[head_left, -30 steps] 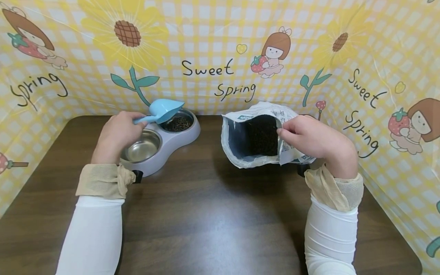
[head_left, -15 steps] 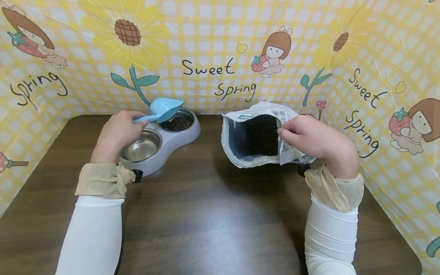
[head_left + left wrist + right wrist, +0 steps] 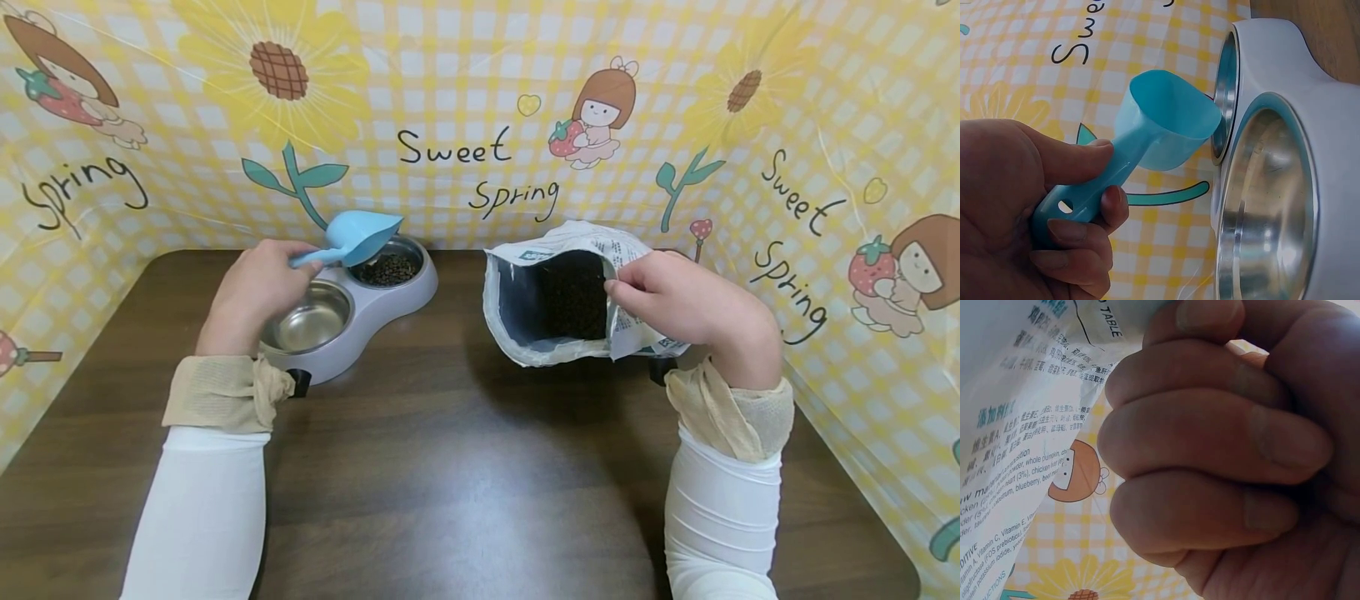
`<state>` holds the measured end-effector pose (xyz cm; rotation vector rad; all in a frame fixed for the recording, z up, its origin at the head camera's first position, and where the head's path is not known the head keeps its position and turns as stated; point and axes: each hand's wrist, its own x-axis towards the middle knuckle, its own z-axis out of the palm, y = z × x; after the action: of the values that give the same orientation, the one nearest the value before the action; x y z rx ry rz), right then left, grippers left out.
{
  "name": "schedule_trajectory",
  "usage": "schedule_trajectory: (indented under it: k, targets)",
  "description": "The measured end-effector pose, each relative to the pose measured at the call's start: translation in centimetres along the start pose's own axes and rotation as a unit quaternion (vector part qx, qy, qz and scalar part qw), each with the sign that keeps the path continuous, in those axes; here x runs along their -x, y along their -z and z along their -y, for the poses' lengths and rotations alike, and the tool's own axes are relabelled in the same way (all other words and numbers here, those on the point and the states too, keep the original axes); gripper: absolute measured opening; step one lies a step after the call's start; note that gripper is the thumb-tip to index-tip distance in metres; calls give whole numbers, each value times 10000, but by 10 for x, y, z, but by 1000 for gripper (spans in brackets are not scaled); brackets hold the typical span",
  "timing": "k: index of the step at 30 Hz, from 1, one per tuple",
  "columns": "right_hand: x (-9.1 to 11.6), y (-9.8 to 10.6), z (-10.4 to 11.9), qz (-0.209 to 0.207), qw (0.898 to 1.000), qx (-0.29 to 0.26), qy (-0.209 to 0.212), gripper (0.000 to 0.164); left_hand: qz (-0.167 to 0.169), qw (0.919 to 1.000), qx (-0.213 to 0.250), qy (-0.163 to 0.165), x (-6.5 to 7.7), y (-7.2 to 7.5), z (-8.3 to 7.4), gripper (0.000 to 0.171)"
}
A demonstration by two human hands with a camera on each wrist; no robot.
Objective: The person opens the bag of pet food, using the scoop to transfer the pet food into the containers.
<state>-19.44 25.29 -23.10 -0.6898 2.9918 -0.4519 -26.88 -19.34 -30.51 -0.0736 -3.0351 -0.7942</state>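
My left hand grips the handle of a light blue scoop, its cup tipped over the far bowl of a pale double pet bowl. In the left wrist view the inside of the scoop shows bare blue plastic. Dark kibble lies in the far steel bowl, while the near steel bowl holds nothing. On the right, my right hand pinches the edge of an open pet food bag, with dark kibble inside. Curled fingers show beside the bag's printed side in the right wrist view.
The brown wooden table stretches in front of the bowls and the bag. A yellow checked cloth with printed flowers and figures stands right behind the table and along both sides.
The left hand and scoop have risen very slightly over the far bowl. My right hand and the bag stay in place.
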Motion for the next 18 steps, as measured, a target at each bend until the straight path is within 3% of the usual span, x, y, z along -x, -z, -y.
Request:
schedule_trajectory:
  k: [18]
  targets:
    - [-1, -1, -1, 22, 10000, -19, 16, 46, 74, 9999, 112, 39, 1, 4, 1, 53]
